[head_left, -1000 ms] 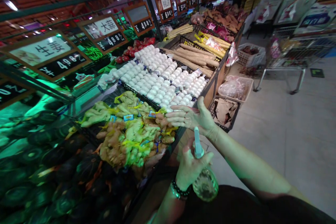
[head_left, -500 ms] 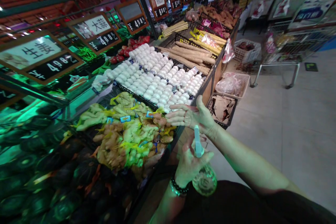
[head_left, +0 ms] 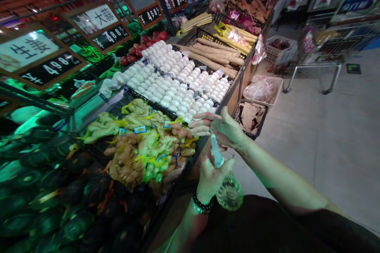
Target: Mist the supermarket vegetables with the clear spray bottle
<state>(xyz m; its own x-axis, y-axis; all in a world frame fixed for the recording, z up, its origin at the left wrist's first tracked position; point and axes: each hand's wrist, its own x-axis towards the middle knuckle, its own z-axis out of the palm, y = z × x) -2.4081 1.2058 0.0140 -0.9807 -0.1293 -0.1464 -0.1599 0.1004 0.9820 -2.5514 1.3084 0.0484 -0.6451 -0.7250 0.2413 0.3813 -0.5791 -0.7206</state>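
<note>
My left hand (head_left: 211,176) is wrapped round a clear spray bottle (head_left: 228,193) with a pale blue nozzle (head_left: 216,151) pointing up. My right hand (head_left: 219,127) is held flat just above the nozzle, fingers stretched out toward the left, holding nothing. Both hands hover at the front edge of a produce stand, beside a heap of ginger (head_left: 146,148) with yellow bands and blue labels. A beaded bracelet (head_left: 202,204) circles my left wrist.
Rows of white garlic packs (head_left: 175,83) lie behind the ginger, long yams (head_left: 213,55) farther back, dark squashes (head_left: 53,193) at the left. Price signs (head_left: 97,25) hang above. Crates (head_left: 251,118) stand on the floor by the stand; a metal cart (head_left: 329,53) is at right.
The view has shifted slightly; both hands sit a little higher and more to the left in the picture. My right hand stays flat above the nozzle, my left keeps its grip on the bottle.
</note>
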